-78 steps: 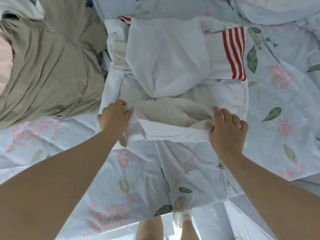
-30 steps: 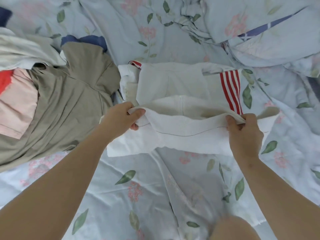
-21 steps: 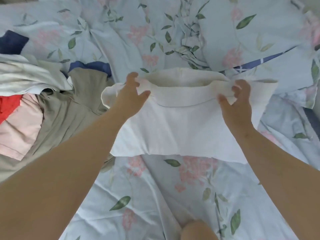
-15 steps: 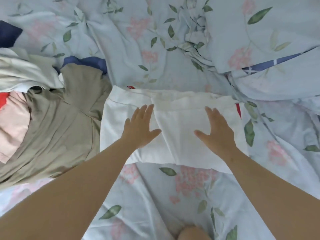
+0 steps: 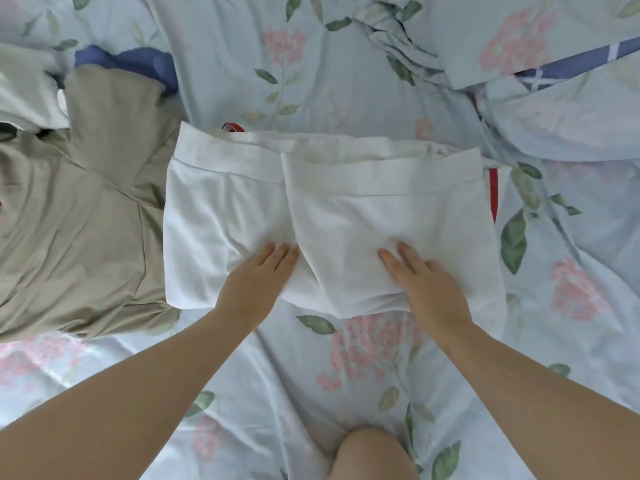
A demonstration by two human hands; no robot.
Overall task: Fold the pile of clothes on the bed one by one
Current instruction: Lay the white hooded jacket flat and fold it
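Item: white top (image 5: 346, 209), folded into a rough rectangle, lying flat on the bed sheet (image 5: 346, 368) around the middle of the bed, ribbed hem band uppermost along its far side. Red trim (image 5: 493, 192) shows past its right edge, with another scrap at the far left corner, so the layers underneath are not squared up. Left hand (image 5: 256, 275): flat, fingers straight and together, pressing the near middle of the top, gripping nothing. Right hand (image 5: 426, 285): likewise flat and pressing just beside it, holding nothing. Adjacent: khaki garment (image 5: 79, 220), unfolded, touching the top's left edge; beyond it, towards the far left corner, a pale cloth (image 5: 24, 88) and a blue piece (image 5: 138, 64), the rest of the pile. Condition: fold looks close to done, being smoothed. Risks, as I judge them: the thick hem band may spring the fold open once the palms lift; the stray trim may leave the bundle lopsided; sliding the top sideways could snag the khaki garment or ruck the creased sheet beneath.
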